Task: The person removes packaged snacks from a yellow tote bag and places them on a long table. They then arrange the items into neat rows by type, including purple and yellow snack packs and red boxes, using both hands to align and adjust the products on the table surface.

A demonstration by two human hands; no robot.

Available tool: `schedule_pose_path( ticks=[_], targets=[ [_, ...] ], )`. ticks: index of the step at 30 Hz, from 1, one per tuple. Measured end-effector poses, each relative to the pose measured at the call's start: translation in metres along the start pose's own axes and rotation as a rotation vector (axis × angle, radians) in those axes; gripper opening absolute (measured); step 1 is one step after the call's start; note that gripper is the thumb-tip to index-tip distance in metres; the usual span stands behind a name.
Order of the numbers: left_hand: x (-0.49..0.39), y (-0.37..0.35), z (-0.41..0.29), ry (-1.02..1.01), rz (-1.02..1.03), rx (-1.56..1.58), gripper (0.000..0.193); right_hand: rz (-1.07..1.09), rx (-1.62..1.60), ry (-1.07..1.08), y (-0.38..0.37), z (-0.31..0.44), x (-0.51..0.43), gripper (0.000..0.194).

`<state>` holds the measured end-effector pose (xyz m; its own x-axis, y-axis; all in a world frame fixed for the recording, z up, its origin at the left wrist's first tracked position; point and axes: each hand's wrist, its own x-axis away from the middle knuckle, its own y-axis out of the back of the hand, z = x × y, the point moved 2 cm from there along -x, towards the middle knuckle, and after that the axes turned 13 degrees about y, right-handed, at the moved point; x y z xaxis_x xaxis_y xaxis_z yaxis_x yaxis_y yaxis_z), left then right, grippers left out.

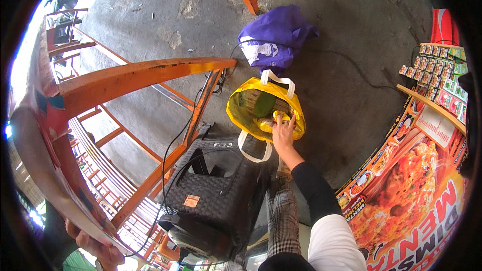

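Observation:
My right hand [283, 133], in a black cuff below a white sleeve, reaches into a yellow bag [233, 118] with white handles. Its fingers touch a small yellow packet [266, 125] inside; whether they grip it cannot be told. Beside the packet in the bag lie a bundle of thin pale sticks [283, 106] and a green, flat-looking thing [264, 104]. At the lower left edge, a hand [94, 246] with a band at its wrist, seemingly my left, rests by the rim of a tabletop [56, 192]; its grip is unclear.
Below the bag stands a black woven-pattern plastic stool [211, 192]. A purple bag [276, 37] lies beyond on the concrete floor [350, 22]. An orange table frame [150, 73] and a black cable [165, 158] are left; a printed food banner [399, 180] and hanging sachets [433, 67] are right.

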<state>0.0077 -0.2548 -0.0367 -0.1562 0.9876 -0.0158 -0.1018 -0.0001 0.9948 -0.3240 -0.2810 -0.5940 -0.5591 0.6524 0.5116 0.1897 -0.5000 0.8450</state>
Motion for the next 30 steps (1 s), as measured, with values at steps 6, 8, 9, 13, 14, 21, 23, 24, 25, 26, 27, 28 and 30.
schedule_pose_path(
  ticks=[6,8,9,13,14,21,23,24,25,26,27,28,30],
  targets=[
    [-0.015,-0.004,-0.012,-0.112,-0.051,-0.112,0.066,-0.193,-0.133,0.321,-0.005,-0.040,-0.009,0.024],
    [-0.018,-0.006,-0.012,-0.134,-0.038,-0.111,0.066,-0.152,-0.165,0.322,0.002,-0.050,-0.023,0.027],
    [-0.021,-0.006,-0.013,-0.149,-0.031,-0.097,0.066,-0.124,-0.190,0.285,0.009,-0.050,-0.026,0.027],
    [-0.030,-0.011,-0.024,-0.170,-0.041,0.042,0.062,-0.158,-0.360,0.164,0.058,-0.056,-0.001,0.027],
    [-0.033,-0.013,-0.029,-0.185,-0.051,0.104,0.059,-0.229,-0.336,0.184,0.075,-0.058,0.009,0.027],
    [-0.046,0.011,-0.064,-0.093,-0.074,0.228,0.043,-0.263,-0.521,-0.263,0.178,-0.079,0.181,0.027],
    [-0.047,0.023,-0.068,-0.096,-0.074,0.264,0.053,-0.394,-0.609,-0.390,0.211,-0.065,0.236,0.034],
    [-0.044,0.027,-0.070,-0.098,-0.074,0.277,0.056,-0.466,-0.644,-0.428,0.226,-0.055,0.263,0.035],
    [-0.040,0.031,-0.074,-0.102,-0.089,0.219,0.057,-0.450,-0.615,-0.414,0.242,-0.044,0.288,0.037],
    [-0.034,0.034,-0.079,-0.105,-0.140,0.133,0.058,-0.423,-0.620,-0.393,0.256,-0.035,0.309,0.038],
    [-0.023,0.037,-0.083,-0.047,-0.134,0.127,0.059,-0.354,-0.626,-0.399,0.269,-0.022,0.331,0.038],
    [-0.011,0.039,-0.089,-0.001,-0.115,0.071,0.058,-0.364,-0.602,-0.359,0.281,-0.009,0.353,0.038],
    [0.026,0.048,-0.097,0.042,-0.127,0.400,0.050,-0.321,-0.573,-0.277,0.305,0.019,0.386,0.038]
  ],
)
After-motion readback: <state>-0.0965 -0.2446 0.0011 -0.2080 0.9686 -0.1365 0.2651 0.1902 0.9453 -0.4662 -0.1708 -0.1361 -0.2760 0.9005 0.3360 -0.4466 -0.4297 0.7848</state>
